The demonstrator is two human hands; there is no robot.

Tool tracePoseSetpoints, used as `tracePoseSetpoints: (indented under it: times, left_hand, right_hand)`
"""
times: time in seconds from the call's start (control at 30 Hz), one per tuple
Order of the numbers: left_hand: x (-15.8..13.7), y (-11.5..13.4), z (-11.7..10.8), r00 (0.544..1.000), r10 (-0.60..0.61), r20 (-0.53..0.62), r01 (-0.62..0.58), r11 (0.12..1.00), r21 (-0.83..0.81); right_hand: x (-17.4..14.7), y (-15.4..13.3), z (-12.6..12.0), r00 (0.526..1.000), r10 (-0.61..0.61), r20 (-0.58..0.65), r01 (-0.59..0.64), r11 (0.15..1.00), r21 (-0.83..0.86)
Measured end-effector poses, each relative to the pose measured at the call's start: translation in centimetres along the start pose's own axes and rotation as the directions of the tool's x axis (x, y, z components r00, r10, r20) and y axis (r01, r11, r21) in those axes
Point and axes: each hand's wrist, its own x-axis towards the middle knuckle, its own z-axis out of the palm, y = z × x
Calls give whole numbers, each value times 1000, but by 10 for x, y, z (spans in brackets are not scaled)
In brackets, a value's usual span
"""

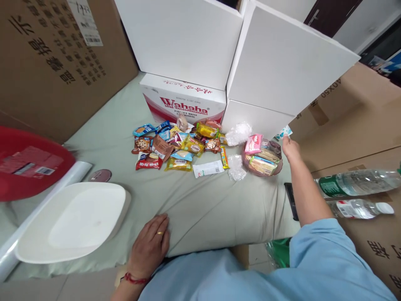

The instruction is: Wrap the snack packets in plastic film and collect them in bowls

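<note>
From mid-view, a large printed cardboard box was seen at ten o'clock and a labelled red object at nine; two clear bottles were placed near three, a dark door at two.

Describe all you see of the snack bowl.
The pinkish, see-through bowl, glass or plastic by its look, stands upright on the green cloth. Snack packets fill it, a pink one rising at its left rim. Clear crumpled plastic lies at its left, perhaps touching. The right hand is apart from it.
</note>
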Motion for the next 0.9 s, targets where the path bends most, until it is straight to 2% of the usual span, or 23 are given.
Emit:
tracePoseSetpoints:
  times: [0.03, 0.1, 0.17, 0.27, 0.3, 0.33, 0.37, 0.43, 0.5, 0.53, 0.6, 0.67, 0.73, 0.8, 0.9]
  left_hand:
    - [0, 0, 0, 1000, -5, 0, 5, 1000, -1]
    - [-1, 0, 0, 1000, -17, 0, 17, 1000, -4]
    - [-3, 0, 1, 1000, -25, 2, 25, 1000, -11]
    - [-5, 0, 2, 999, -39, 10, 39, 999, -29]
    - [-5, 0, 3, 999, -43, 9, 43, 998, -34]
    - [-5, 0, 3, 999, -47, 7, 47, 998, -38]
    - [-5, 0, 3, 999, -49, 5, 50, 998, -42]
    - [-5, 0, 1, 998, -55, -2, 55, 997, -60]
    - [-3, -1, -1, 997, -77, -6, 76, 991, -112]
    - [-3, -1, -2, 995, -103, -6, 101, 983, -150]
    - [-2, 0, -4, 980, -197, -12, 188, 953, -239]
    - [1, 4, -5, 948, -317, -14, 294, 897, -329]
    - [6, 10, -6, 918, -396, -3, 361, 840, -405]
    - [17, 17, -7, 917, -397, 31, 365, 806, -467]
    - [40, 28, -5, 957, -273, 96, 280, 792, -542]
  right_hand:
    - [-6, -8, -6, 999, -26, -34, 27, 1000, 13]
    - [-29, -29, -17, 981, -164, -104, 173, 981, 89]
    - [-63, -54, -23, 921, -374, -112, 389, 903, 183]
    - [-115, -91, -14, 787, -614, 68, 597, 784, 168]
    - [-129, -100, -5, 754, -637, 161, 624, 770, 128]
    - [-140, -108, 5, 742, -621, 252, 625, 777, 72]
    - [-148, -113, 15, 754, -572, 324, 602, 798, 8]
    - [-157, -116, 34, 801, -453, 391, 528, 843, -106]
    - [-161, -108, 45, 852, -397, 342, 460, 879, -126]
    - [-164, -101, 49, 871, -404, 278, 438, 896, -71]
    - [-174, -83, 51, 909, -400, 116, 383, 913, 143]
    - [-188, -65, 53, 947, -320, -20, 304, 876, 375]
    - [-202, -54, 54, 962, -265, -63, 267, 865, 425]
    - [-209, -52, 56, 954, -296, -54, 298, 907, 299]
    - [-198, -64, 57, 928, -365, 77, 367, 930, -8]
